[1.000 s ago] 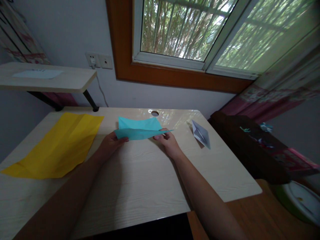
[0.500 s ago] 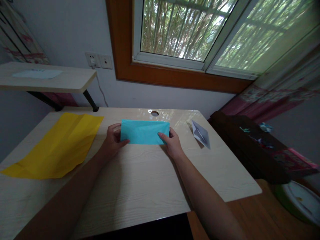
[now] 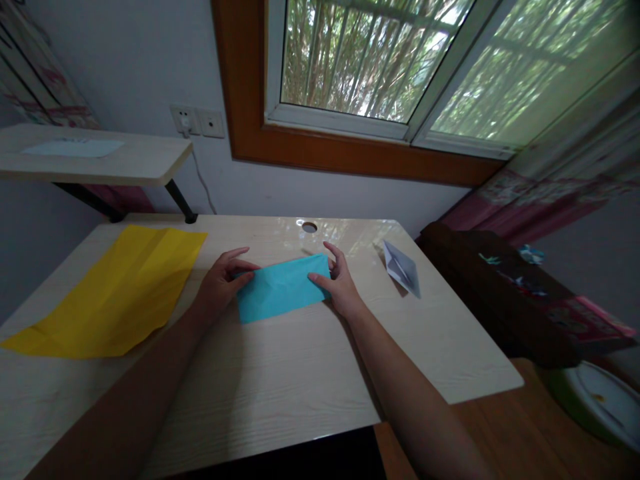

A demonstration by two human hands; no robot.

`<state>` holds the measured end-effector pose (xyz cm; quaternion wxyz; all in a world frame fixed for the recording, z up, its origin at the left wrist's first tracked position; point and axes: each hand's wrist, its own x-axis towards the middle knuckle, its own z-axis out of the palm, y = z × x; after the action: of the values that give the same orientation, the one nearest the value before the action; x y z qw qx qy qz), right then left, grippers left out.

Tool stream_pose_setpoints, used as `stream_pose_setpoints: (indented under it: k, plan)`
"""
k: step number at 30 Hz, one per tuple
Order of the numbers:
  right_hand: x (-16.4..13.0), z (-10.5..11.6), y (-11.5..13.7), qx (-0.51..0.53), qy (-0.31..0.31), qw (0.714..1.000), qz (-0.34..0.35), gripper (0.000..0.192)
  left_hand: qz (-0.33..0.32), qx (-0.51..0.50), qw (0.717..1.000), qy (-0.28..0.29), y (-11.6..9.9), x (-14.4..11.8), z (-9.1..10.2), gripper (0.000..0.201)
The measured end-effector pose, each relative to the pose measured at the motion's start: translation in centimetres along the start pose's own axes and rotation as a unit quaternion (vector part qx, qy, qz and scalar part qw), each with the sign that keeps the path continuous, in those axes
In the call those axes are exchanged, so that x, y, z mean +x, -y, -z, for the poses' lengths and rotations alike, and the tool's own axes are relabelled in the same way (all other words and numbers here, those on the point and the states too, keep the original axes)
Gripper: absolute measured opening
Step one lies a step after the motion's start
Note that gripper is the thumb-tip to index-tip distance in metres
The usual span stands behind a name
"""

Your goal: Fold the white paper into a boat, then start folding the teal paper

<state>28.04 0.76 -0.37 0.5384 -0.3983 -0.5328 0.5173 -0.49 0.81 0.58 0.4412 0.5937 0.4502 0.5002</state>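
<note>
Left hand [image 3: 223,275] and right hand [image 3: 343,283], half-curled, pinch rectangular cyan paper [image 3: 281,291] between them, seemingly positioning it, with careful alignment needed next.

Dim, daylight from the window [image 3: 367,63], glare and soft shadows on the desk [image 3: 295,373], stretched, blurry edges

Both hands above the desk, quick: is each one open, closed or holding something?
Left hand: closed on the turquoise paper, near its upper left corner.
Right hand: holding the turquoise paper by its right end.
</note>
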Motion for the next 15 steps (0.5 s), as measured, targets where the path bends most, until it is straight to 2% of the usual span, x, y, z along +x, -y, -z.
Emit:
stream_pose_setpoints:
  k: [4, 10, 15]
  plan:
    - [-0.18, 0.09, 0.21, -0.037, -0.014, 0.999, -0.015, 0.078, -0.015, 0.045, 0.999, -0.005, -0.01, -0.41, -0.01, 0.040]
    - [0.07, 0.44, -0.37, -0.091, -0.056, 0.994, 0.033, 0.041, -0.036, 0.085, 0.995, -0.037, -0.14, -0.63, 0.08, 0.030]
    - [0.24, 0.42, -0.57, -0.089, -0.072, 0.992, 0.049, 0.036, -0.046, 0.080, 0.994, -0.052, -0.24, -0.53, -0.04, 0.029]
